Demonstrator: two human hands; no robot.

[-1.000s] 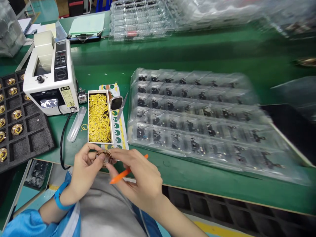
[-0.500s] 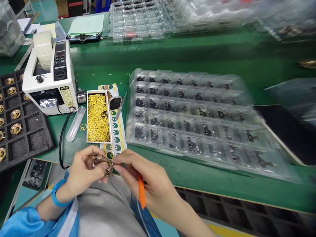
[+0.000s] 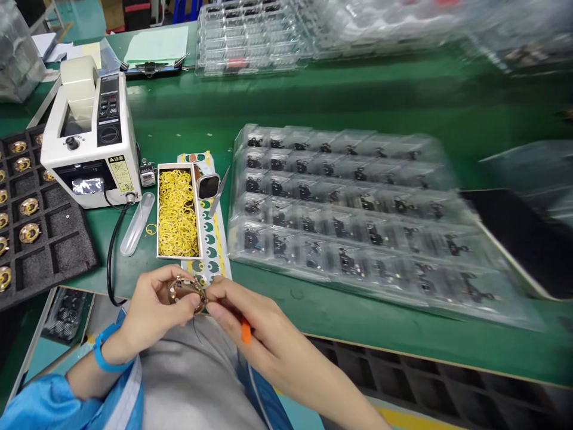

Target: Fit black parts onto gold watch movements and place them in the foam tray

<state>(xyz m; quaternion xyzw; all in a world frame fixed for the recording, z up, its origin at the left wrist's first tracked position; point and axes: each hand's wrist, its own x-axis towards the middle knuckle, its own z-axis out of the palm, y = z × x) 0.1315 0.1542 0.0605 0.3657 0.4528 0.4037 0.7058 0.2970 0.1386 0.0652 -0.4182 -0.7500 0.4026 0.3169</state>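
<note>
The left hand (image 3: 156,306) holds a small round gold-coloured part (image 3: 184,288) between thumb and curled fingers, low over the person's lap at the near edge of the green table (image 3: 286,292). The right hand (image 3: 255,325) keeps its thumb and index finger narrow, tips together at the part's right edge; whether they grip the edge itself is hard to tell. A slim orange tool (image 3: 246,330), mostly hidden, is held in that same hand. Just beyond the hands, an open white rectangular box (image 3: 201,245) is filled with thin yellow rings (image 3: 178,215) in a loose heap, and one more ring lies outside its left side. To the right, a wide clear plastic tray (image 3: 358,266) has rows of compartments with small dark parts (image 3: 305,191) in them, blurred toward the right. At the left, a black foam tray (image 3: 74,257) has round gold parts (image 3: 29,206) in some square pockets, while several right-hand pockets are empty. Near it stands a white tape dispenser (image 3: 94,143) with a translucent roll (image 3: 79,89) in its top. At the far side lie clear compartmented trays (image 3: 253,45), with dark pieces in the farthest row.
</note>
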